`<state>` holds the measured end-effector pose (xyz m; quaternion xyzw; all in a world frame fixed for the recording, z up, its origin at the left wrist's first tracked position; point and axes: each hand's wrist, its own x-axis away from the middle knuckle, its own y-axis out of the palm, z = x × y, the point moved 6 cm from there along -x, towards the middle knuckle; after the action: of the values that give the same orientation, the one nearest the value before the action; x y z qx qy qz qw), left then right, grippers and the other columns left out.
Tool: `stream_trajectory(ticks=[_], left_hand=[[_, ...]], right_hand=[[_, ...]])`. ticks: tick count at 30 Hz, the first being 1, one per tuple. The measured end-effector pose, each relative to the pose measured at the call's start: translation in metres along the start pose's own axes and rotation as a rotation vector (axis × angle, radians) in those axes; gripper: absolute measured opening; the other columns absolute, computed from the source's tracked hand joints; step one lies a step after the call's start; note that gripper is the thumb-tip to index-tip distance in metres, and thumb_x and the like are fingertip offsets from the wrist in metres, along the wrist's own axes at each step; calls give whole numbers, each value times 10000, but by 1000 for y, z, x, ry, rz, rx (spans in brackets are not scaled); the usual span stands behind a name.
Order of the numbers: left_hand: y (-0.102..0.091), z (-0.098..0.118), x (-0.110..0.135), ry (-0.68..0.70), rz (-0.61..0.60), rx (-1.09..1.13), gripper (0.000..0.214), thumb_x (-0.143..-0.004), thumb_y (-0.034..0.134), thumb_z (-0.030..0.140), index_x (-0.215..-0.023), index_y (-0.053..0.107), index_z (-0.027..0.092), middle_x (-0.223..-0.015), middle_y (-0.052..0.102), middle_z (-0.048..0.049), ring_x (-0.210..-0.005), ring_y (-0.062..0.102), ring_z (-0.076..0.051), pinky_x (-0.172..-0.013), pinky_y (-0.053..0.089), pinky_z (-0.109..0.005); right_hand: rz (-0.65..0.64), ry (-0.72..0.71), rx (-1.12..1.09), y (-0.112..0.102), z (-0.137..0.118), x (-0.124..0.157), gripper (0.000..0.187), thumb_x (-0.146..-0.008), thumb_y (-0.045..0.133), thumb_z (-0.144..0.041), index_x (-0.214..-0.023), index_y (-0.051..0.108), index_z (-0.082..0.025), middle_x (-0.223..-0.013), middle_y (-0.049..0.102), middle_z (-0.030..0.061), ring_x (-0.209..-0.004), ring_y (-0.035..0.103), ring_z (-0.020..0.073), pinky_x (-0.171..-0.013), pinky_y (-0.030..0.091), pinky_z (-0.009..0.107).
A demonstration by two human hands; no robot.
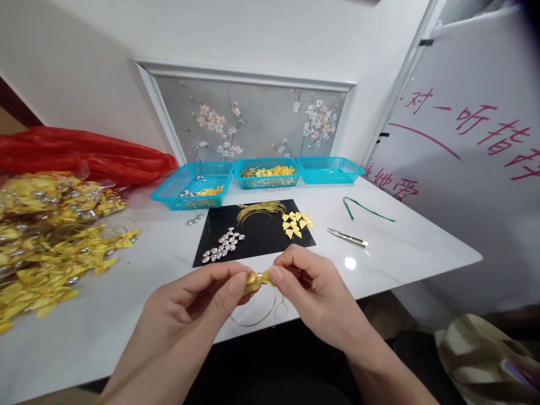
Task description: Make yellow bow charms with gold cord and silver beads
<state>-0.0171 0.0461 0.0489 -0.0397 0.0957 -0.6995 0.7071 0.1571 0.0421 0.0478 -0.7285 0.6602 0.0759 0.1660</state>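
Note:
Between my two hands, just above the table's front edge, is a small yellow ribbon piece [252, 283] with a silvery bead in its middle. My left hand [206, 304] pinches its left end between thumb and fingers. At the other end, my right hand [314, 287] pinches the yellow tip. A thin gold cord [253, 324] hangs in loops below the piece. Beyond the hands lies a black mat [253, 242] bearing several silver beads [223, 246], a bundle of gold cords [260, 210] and several yellow ribbon leaves [296, 223].
Three blue baskets [192, 203] line the wall, two holding yellow pieces. Thread snips [348, 237] and a green cord [371, 212] lie at right. Finished-looking yellow strands [54, 270], bagged pieces and a red bag [84, 152] fill the left side. A whiteboard [455, 197] stands at right.

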Motion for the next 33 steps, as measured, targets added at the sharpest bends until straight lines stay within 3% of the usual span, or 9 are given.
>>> stream_trajectory(ticks=[4,7,14,19,26,31,33], left_hand=[[-2,3,0,49,14,-98,241,-676,832,444,-856,781,292,-820,809,0,-723,746,-171,-622,601,-156],[0,3,0,33,-11,-72,260,-675,839,423,-890,773,292,-769,808,-3,-719,759,-185,-644,617,-172],[-11,-5,-1,-60,38,182,310,-786,728,527,-1015,748,319,-956,807,-15,-835,778,-259,-736,666,-335],[-7,-15,0,-79,-96,92,332,-715,824,436,-1014,761,308,-1002,800,-21,-887,766,-232,-760,648,-264],[4,-8,0,-59,-31,65,320,-675,863,371,-962,748,286,-837,790,22,-715,750,-143,-647,613,-143],[4,-6,-1,-32,-41,48,359,-705,841,362,-1038,723,298,-769,786,33,-681,750,-142,-648,612,-155],[4,-6,-1,-5,-53,20,351,-713,832,352,-1046,729,314,-792,793,36,-697,753,-143,-651,612,-155]], right_hand=[[-9,37,-38,3,0,1,246,-944,562,-327,-749,571,-176,-632,437,-50,-563,365,87,-495,282,237],[-1,93,-113,5,3,2,294,-944,555,-359,-714,541,-177,-592,388,-64,-532,317,81,-470,249,236],[38,100,-105,1,3,3,295,-943,542,-347,-701,526,-180,-600,393,-60,-532,331,81,-473,250,242],[30,60,-40,2,-2,2,281,-943,539,-315,-701,553,-172,-644,441,-46,-563,369,81,-493,283,238],[13,56,-33,3,2,3,367,-976,510,-359,-654,481,-186,-619,403,-55,-558,356,82,-494,283,239],[21,15,58,-6,1,9,202,-978,520,-325,-891,649,-196,-761,535,-25,-618,443,91,-532,343,236],[-3,24,72,-6,1,9,158,-958,551,-295,-894,655,-195,-768,556,-25,-611,452,86,-534,354,231]])
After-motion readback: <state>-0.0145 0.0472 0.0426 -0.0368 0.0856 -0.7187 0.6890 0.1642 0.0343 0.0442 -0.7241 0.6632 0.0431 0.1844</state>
